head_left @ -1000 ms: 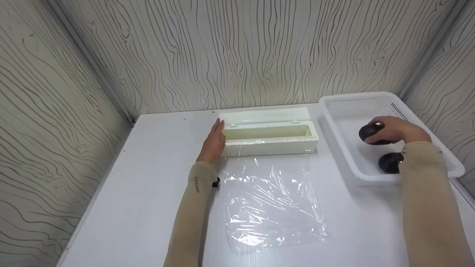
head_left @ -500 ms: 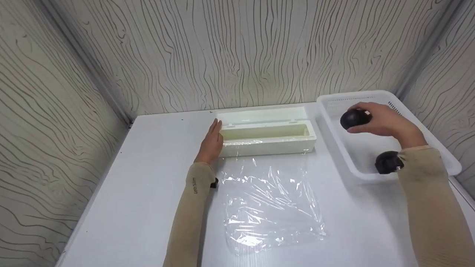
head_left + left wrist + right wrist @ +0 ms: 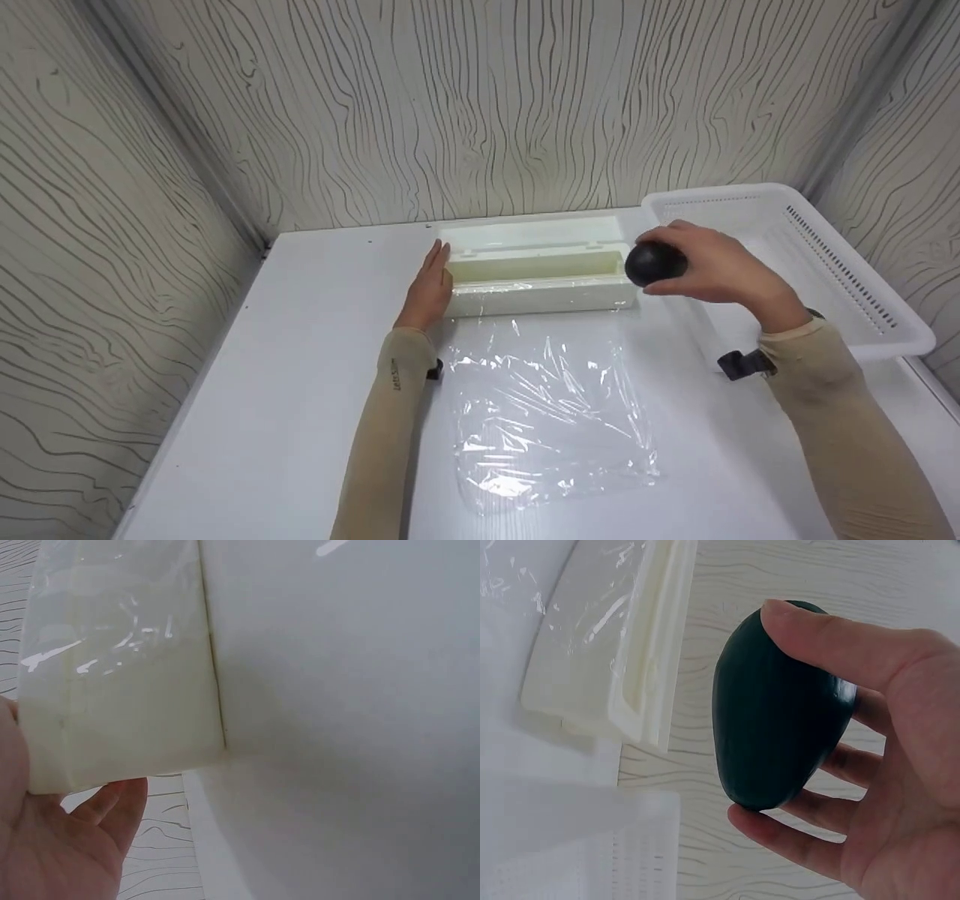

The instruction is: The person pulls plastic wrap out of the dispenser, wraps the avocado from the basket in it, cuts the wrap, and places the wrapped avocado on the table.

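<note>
A dark green, smooth avocado (image 3: pixel 654 264) is in my right hand (image 3: pixel 724 274), gripped between thumb and fingers. It is above the table by the right end of a long cream cling film box (image 3: pixel 540 300). In the right wrist view the avocado (image 3: pixel 776 712) shows whole, narrow end down. My left hand (image 3: pixel 427 292) rests against the left end of the box with its fingers extended; the left wrist view has the hand (image 3: pixel 67 855) at that end face. Clear film (image 3: pixel 555 420) runs over the box's front and lies wrinkled on the table. The box's lid (image 3: pixel 532 231) is tipped back.
At the right stands a white plastic basket (image 3: pixel 855 247) with slotted walls, partly behind my right arm. A wood-patterned wall (image 3: pixel 480 112) rises along the table's back edge, and another (image 3: pixel 90 262) stands on the left. Small black wrist cameras sit at both sleeves.
My right hand has lifted the avocado out of the basket and carried it left, toward the right end of the box. The left hand has stayed against the box; the film lies as before.
</note>
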Available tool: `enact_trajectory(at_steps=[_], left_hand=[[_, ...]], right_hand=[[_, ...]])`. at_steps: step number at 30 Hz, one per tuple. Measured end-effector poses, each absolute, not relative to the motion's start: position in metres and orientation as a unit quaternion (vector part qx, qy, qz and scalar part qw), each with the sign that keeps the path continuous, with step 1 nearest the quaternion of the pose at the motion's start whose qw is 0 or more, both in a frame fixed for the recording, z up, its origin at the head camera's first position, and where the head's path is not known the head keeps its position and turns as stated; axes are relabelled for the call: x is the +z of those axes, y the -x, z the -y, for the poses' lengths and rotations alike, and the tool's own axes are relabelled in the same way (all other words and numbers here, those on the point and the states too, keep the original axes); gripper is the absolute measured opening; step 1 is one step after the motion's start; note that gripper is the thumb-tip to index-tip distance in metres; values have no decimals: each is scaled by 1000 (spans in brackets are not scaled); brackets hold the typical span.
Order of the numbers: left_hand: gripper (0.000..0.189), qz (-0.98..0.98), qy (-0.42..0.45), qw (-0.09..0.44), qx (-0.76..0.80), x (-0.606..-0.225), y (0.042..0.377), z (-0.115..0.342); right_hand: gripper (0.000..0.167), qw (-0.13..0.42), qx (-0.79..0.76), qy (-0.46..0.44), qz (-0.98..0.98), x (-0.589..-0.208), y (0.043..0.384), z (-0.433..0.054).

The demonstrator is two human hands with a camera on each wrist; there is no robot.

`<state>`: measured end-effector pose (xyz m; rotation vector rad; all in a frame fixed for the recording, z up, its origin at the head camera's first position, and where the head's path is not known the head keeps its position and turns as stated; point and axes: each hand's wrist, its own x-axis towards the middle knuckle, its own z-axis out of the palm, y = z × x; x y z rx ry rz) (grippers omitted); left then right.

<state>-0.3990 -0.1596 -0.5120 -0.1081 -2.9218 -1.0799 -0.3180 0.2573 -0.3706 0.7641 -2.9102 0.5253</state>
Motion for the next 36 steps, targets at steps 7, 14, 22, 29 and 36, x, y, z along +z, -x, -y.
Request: enact_trajectory(at_steps=[7, 14, 22, 29, 36], left_hand=[[58, 937, 36, 12, -348, -510, 398, 159], [58, 934, 31, 10, -356, -510, 397, 160], [57, 934, 35, 23, -355, -511, 397, 158], [57, 933, 36, 23, -356, -510, 398, 156], [57, 933, 44, 32, -357, -512, 397, 159]], right_hand=[[59, 52, 149, -279, 947, -386, 303, -224], [59, 65, 132, -317, 937, -407, 296, -195], [60, 55, 119, -344, 930, -432, 290, -172], [59, 27, 111, -364, 924, -448, 281, -153], [56, 5, 100, -382, 919, -467, 272, -136]])
